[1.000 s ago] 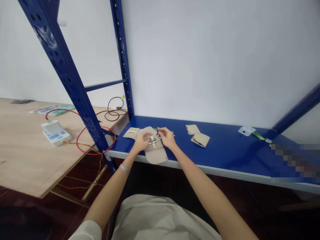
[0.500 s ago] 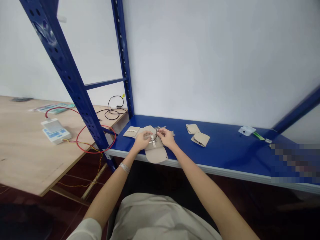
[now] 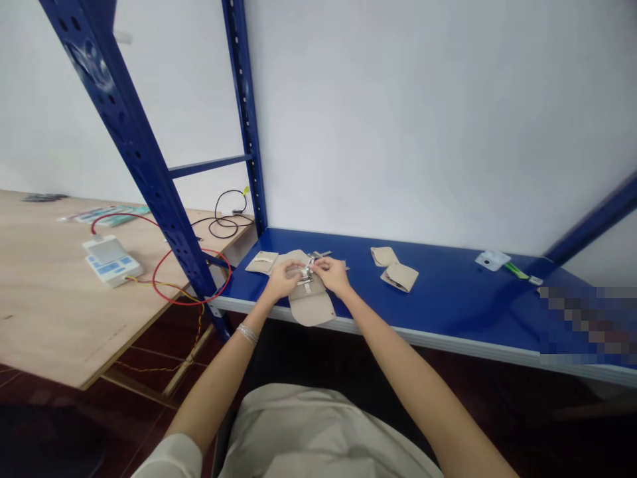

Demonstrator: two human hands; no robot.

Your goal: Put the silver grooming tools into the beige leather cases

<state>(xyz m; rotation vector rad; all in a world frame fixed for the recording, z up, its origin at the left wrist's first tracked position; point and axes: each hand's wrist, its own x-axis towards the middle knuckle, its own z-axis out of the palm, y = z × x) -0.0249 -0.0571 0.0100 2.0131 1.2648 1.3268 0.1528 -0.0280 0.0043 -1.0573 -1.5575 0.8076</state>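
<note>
A beige folding pouch (image 3: pixel 312 309) lies opened out at the front edge of the blue shelf (image 3: pixel 448 305), with small shiny metal tools (image 3: pixel 307 273) on its inner face. My left hand (image 3: pixel 283 279) rests on the pouch's left side, fingers bent and closed near a pale strap and the metal pieces. From the right, my right hand (image 3: pixel 332 275) pinches a small metal tool, its exact kind too small to make out. The fingertips of both hands nearly meet over the pouch. Behind my right hand some slim metal pieces (image 3: pixel 321 254) lie on the shelf.
Left of my hands lies a smaller beige pouch (image 3: pixel 262 261). Two folded beige pouches (image 3: pixel 399 277) lie to the right. Farther right are a white device (image 3: pixel 492 259) and a green item (image 3: pixel 515 270). A blue post (image 3: pixel 134 146) stands beside a wooden table (image 3: pixel 44 285) bearing a white device with cables (image 3: pixel 112 260).
My right hand has shifted slightly left, bringing its fingertips closer to my left hand's over the pouch. The metal tool between them has moved too. The other things stay put.
</note>
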